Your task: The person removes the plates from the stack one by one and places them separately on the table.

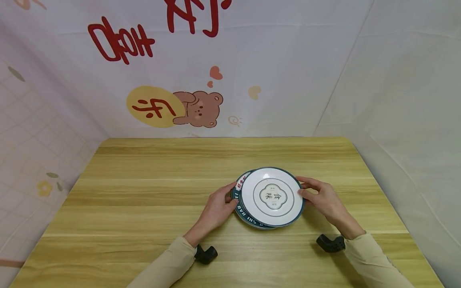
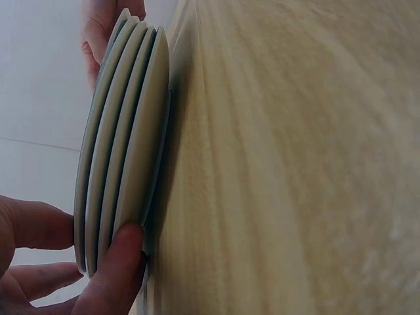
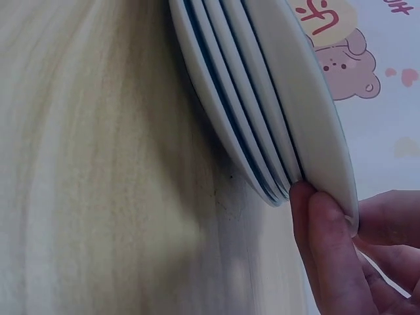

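Several plates are stacked on the table, the top plate [image 1: 272, 197] white with a dark green rim and a printed centre, shifted to the right over a plate [image 1: 248, 218] with a green lettered rim. The right hand [image 1: 325, 202] pinches the top plate's right edge between thumb and fingers; in the right wrist view the top plate [image 3: 308, 98] tilts apart from those below. At the stack's left edge, the left hand [image 1: 217, 208] grips the lower plates, its fingertips [image 2: 125, 246] against their rims in the left wrist view.
The wooden table [image 1: 144, 180] reaches back to a white printed cloth [image 1: 281, 80] with a bear picture. Similar cloth hangs at both sides. A black device [image 1: 206, 255] is on the left wrist and another [image 1: 330, 243] on the right.
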{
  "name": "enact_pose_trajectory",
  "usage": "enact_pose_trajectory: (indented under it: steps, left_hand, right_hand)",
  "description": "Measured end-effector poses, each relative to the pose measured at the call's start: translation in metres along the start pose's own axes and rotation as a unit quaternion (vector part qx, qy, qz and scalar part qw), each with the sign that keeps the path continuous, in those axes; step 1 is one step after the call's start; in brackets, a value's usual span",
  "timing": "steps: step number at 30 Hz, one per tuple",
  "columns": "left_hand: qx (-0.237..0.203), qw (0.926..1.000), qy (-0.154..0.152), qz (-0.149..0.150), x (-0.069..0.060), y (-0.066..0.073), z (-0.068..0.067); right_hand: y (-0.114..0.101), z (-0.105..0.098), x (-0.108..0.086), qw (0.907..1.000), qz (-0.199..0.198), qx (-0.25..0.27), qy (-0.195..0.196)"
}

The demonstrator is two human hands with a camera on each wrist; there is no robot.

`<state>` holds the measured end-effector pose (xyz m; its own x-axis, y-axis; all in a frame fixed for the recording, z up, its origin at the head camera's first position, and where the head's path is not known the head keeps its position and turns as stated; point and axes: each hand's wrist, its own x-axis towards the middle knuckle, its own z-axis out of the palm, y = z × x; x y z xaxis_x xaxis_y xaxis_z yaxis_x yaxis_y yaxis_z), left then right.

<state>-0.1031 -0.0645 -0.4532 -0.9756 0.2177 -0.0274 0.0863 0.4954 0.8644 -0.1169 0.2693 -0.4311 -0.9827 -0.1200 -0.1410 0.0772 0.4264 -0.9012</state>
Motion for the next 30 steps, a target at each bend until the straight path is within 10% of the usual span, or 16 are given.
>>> enact_pose_trajectory:
  steps: [30]
  left_hand:
    - [0.003, 1.0, 0.0, -0.006, 0.0, 0.0, 0.0]
  right_hand:
    - [0.002, -0.025, 0.002, 0.9958, -0.012, 0.073, 0.054]
